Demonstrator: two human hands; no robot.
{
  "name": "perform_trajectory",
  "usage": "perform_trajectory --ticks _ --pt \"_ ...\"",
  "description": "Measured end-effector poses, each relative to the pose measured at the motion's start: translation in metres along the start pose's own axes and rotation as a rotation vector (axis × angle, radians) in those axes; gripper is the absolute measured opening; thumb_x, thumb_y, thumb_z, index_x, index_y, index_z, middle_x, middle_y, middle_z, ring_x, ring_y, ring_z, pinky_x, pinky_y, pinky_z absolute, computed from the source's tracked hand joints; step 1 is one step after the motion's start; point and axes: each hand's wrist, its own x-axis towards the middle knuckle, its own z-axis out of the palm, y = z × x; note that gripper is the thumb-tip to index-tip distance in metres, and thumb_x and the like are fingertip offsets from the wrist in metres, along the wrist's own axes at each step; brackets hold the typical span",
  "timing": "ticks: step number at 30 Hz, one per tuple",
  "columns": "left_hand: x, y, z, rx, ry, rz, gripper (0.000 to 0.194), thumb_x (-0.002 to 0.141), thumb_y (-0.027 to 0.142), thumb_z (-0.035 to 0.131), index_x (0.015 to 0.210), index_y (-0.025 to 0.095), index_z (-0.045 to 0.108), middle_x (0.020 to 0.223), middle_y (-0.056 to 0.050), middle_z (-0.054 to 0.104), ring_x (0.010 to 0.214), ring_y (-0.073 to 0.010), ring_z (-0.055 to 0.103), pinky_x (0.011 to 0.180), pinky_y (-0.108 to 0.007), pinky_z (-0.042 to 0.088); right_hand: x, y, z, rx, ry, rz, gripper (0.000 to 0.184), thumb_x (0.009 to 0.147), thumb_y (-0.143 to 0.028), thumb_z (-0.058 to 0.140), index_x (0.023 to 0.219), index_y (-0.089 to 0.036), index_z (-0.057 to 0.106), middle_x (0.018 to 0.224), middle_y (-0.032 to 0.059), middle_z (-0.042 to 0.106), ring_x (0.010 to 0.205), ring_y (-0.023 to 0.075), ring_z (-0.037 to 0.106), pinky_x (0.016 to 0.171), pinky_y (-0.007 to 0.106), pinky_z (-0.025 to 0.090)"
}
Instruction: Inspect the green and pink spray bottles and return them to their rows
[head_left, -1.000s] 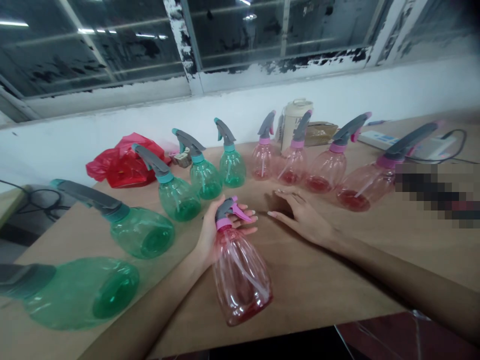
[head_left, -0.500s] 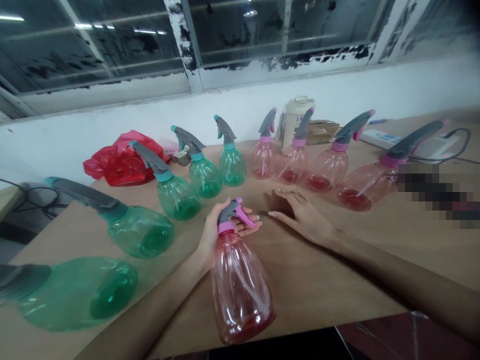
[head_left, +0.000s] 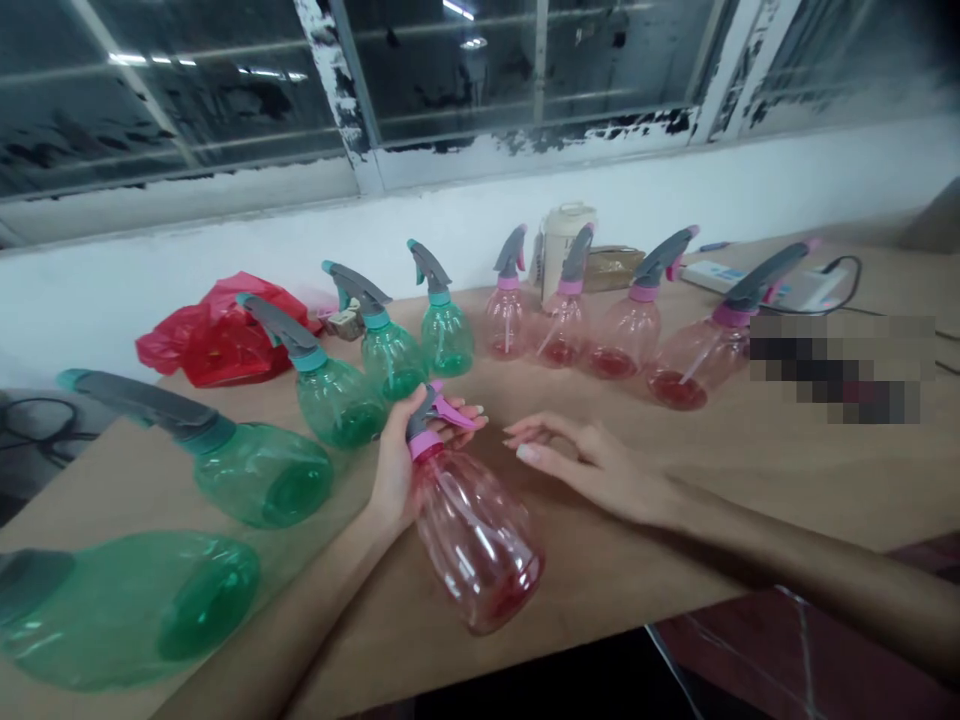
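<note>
A clear pink spray bottle [head_left: 480, 535] with a grey and pink trigger head tilts in front of me, its base toward me and to the right. My left hand [head_left: 397, 450] is wrapped round its head from behind, with fingertips showing past the pink trigger. My right hand [head_left: 592, 460] hovers to the right of the bottle, fingers loosely apart and nothing in them. Several green spray bottles [head_left: 262, 475] stand in a curve on the left. Several more pink spray bottles [head_left: 615, 335] stand in a row at the back right.
A red plastic bag [head_left: 225, 335] lies at the back left of the wooden table [head_left: 810, 480]. Behind the pink bottles are a cream cup [head_left: 570, 220] and a brown package [head_left: 613, 268]. A white power strip [head_left: 712, 275] with a black cable sits farther right. A white wall with windows rises behind.
The held pink bottle has tilted more, its base swinging up and to the right. My right hand has lifted and drawn nearer the bottle. The whole view has shifted slightly.
</note>
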Motion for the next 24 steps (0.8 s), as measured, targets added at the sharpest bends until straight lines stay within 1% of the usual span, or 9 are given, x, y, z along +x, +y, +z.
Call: perform_trajectory --ticks 3,5,7,9,11,14,17,20,24 --pt "-0.006 -0.002 0.006 0.086 -0.003 0.133 0.026 0.076 0.040 0.063 0.084 0.015 0.065 0.083 -0.007 0.072 0.094 -0.0263 0.067 0.089 -0.038 0.048 -0.013 -0.029 0.005 -0.069 -0.127 0.028 0.055 0.078 -0.059 0.057 0.121 -0.025 0.053 0.104 0.0033 0.068 0.091 0.0199 0.065 0.081 0.036 0.050" --pt "-0.014 -0.002 0.009 0.164 -0.039 0.224 0.024 0.074 0.037 0.065 0.085 0.016 0.065 0.088 -0.007 0.073 0.103 -0.0279 0.063 0.092 -0.038 0.046 -0.018 -0.041 0.012 -0.163 -0.129 -0.003 0.075 0.066 -0.066 0.064 0.126 -0.024 0.049 0.109 0.0058 0.066 0.094 0.0247 0.064 0.079 0.040 0.050" --pt "-0.022 -0.001 0.010 0.228 -0.079 0.292 0.024 0.074 0.035 0.066 0.090 0.018 0.065 0.094 -0.005 0.072 0.109 -0.0280 0.060 0.095 -0.037 0.044 -0.021 -0.048 0.018 -0.240 -0.086 -0.066 0.086 0.058 -0.070 0.066 0.127 -0.022 0.047 0.115 0.0093 0.062 0.101 0.0295 0.060 0.084 0.045 0.049" --pt "-0.031 0.002 0.011 0.284 -0.120 0.337 0.029 0.072 0.035 0.068 0.098 0.021 0.064 0.098 -0.005 0.072 0.112 -0.0279 0.058 0.097 -0.037 0.042 -0.023 -0.050 0.021 -0.286 -0.050 -0.119 0.083 0.060 -0.068 0.066 0.125 -0.020 0.047 0.118 0.0118 0.060 0.106 0.0314 0.057 0.089 0.048 0.046" --pt "-0.038 0.007 0.014 0.370 -0.169 0.351 0.042 0.070 0.033 0.071 0.110 0.023 0.060 0.107 -0.005 0.069 0.114 -0.0286 0.056 0.100 -0.039 0.041 -0.025 -0.046 0.020 -0.288 -0.037 -0.152 0.078 0.064 -0.063 0.067 0.124 -0.019 0.047 0.117 0.0122 0.060 0.106 0.0301 0.058 0.091 0.047 0.045" --pt "-0.045 0.011 0.020 0.544 -0.272 0.418 0.073 0.065 0.030 0.076 0.131 0.028 0.044 0.129 -0.007 0.055 0.122 -0.0310 0.048 0.105 -0.045 0.035 -0.036 -0.027 0.007 -0.284 0.013 -0.147 0.081 0.064 -0.062 0.067 0.127 -0.018 0.041 0.117 0.0117 0.059 0.103 0.0278 0.060 0.088 0.043 0.048" --pt "-0.050 0.004 0.022 0.753 -0.403 0.536 0.093 0.064 0.026 0.077 0.142 0.029 0.025 0.139 -0.011 0.044 0.128 -0.0332 0.041 0.106 -0.051 0.032 -0.058 0.008 -0.015 -0.374 0.224 -0.083 0.084 0.066 -0.059 0.067 0.131 -0.019 0.033 0.125 0.0140 0.054 0.111 0.0297 0.056 0.091 0.044 0.047" --pt "-0.060 -0.008 0.012 0.955 -0.430 0.627 0.097 0.066 0.022 0.075 0.144 0.030 0.018 0.139 -0.012 0.044 0.125 -0.0318 0.044 0.104 -0.050 0.037 -0.088 0.046 -0.040 -0.447 0.418 -0.027 0.087 0.066 -0.054 0.071 0.132 -0.018 0.028 0.121 0.0154 0.055 0.109 0.0316 0.057 0.090 0.047 0.048" --pt "-0.083 -0.013 -0.016 1.082 -0.320 0.663 0.085 0.069 0.021 0.072 0.139 0.035 0.026 0.128 -0.007 0.054 0.117 -0.0302 0.053 0.095 -0.049 0.047 -0.122 0.082 -0.074 -0.507 0.656 0.012 0.080 0.064 -0.048 0.074 0.126 -0.018 0.032 0.118 0.0161 0.056 0.106 0.0322 0.058 0.089 0.048 0.047"
